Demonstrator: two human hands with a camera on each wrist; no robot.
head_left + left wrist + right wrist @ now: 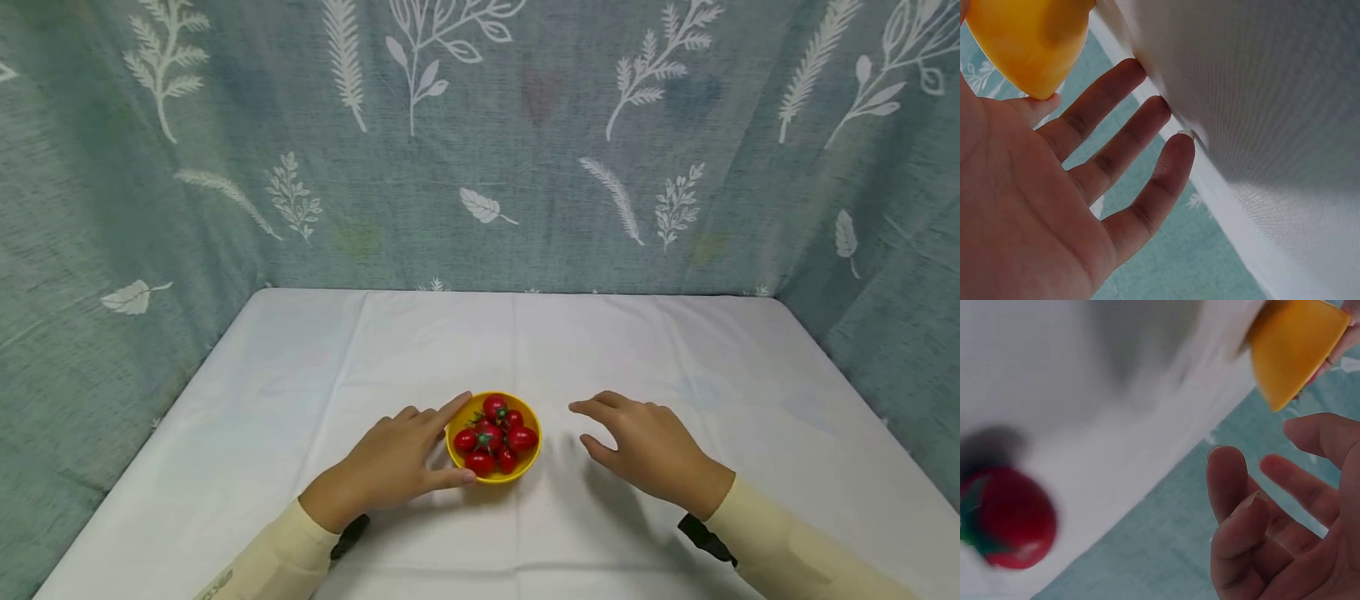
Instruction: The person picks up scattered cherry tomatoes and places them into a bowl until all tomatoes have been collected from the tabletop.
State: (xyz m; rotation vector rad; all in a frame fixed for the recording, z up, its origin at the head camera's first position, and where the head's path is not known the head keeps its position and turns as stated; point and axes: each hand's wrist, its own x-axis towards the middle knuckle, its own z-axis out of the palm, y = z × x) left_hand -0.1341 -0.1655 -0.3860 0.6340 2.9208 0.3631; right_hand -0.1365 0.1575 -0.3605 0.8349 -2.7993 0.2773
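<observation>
A round yellow bowl (454, 454) stands mid-table with several small red tomatoes (522, 439) in it, some with green tops. My left hand (397, 458) holds the bowl from its left side, the index finger along the far rim and the thumb at the near rim. Its other fingers stretch down to the cloth in the left wrist view. To the right of the bowl, my right hand (645, 437) hovers with loosely bent fingers and nothing between them. Another red tomato (1019, 519) with a green top lies on the cloth in the right wrist view; the head view does not show it.
A white cloth (420, 350) with fold lines covers the table. Grey-green curtains (540, 208) with white leaf prints hang along the back and both sides. Dark bands (705, 540) show at both wrists, under the cream sleeves (795, 542).
</observation>
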